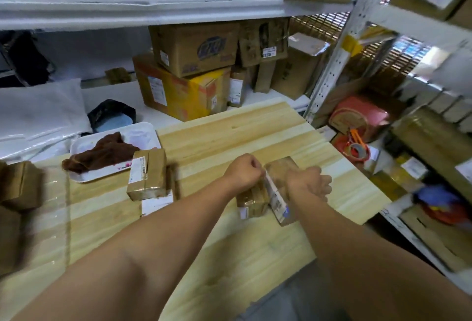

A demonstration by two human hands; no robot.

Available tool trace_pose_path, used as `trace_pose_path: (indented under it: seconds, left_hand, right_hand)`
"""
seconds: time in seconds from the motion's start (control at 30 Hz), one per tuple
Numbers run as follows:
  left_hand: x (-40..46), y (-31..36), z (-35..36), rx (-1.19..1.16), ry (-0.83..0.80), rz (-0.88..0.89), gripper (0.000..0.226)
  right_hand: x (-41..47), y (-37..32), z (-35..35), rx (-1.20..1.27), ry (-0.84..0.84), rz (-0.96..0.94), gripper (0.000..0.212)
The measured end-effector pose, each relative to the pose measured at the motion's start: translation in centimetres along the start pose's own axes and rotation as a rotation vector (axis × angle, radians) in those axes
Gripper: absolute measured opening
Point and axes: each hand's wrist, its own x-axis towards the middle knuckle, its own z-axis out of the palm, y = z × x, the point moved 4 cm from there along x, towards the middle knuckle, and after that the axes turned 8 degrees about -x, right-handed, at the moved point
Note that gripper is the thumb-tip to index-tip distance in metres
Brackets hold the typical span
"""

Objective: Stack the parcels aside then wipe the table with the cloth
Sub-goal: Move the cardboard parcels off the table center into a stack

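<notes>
Though the parcels are only partly gathered, the scene reads as follows, from the biggest thing down.

Table (229, 126): pale wooden top, bare across the far half; wiping looks not yet begun, as the cloth lies off to the side.

Progress: judged early. Some parcels are grouped at the left, two are in hand near the right, and the whole wipe is left to do.

Left pile (146, 175): a brown taped parcel with a white label sits on another whose white label pokes out beneath, left of centre. More brown parcels blur at the far left edge (18, 185).

Tray (84, 180): white, resting at the table's left rear corner, just beside the left pile.

Cloth (102, 153): dark brown, crumpled, lying on the tray, untouched.

Held parcel (277, 180): brown, wrapped in glossy tape, tilted on edge with a white label down its side, between the two hands and leaning against a lower parcel.

Lower parcel (251, 199): brown, flat on the table, touching the tilted one.

Left hand (242, 171): fingers curled, pinching the top edge of the held parcel.

Right hand (307, 182): on the far side of the held parcel, fingers curled loosely; whether they grasp it cannot be told.
</notes>
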Motion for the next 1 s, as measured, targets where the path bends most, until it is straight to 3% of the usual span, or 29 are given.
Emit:
trace_pose_path:
  seconds: [0.1,0.2,0.27,0.43,0.6,0.8,1.0]
  left_hand:
    - [1.7,1.6,2.5,0.041,-0.007,0.003,0.009]
    - [3.3,2.1,4.0,0.131,-0.014,-0.014,0.038]
    - [4.2,2.3,4.8,0.22,-0.042,-0.034,0.045]
    - [5.5,2.7,5.9,0.419,-0.153,-0.065,0.037]
    - [6.2,3.3,5.5,0.291,-0.127,-0.071,0.031]
    - [7.2,4.2,2.5,0.018,0.025,-0.028,0.019]
    - [5.7,4.0,-3.7,-0.166,0.27,-0.04,0.023]
  right_hand:
    - [2.2,2.7,-0.5,0.122,0.029,0.21,0.053]
    - [2.4,4.5,1.2,0.365,-0.12,0.438,0.063]
    - [2.4,5.1,2.8,0.541,-0.228,0.515,0.073]
    - [4.0,5.3,5.7,0.632,-0.318,0.509,0.076]
    - [6.7,4.9,6.6,0.674,-0.287,0.463,0.077]
    - [6.2,0.3,1.9,0.69,-0.206,0.284,0.064]
    - [3.4,-5.0,1.5,0.687,-0.164,0.027,0.074]
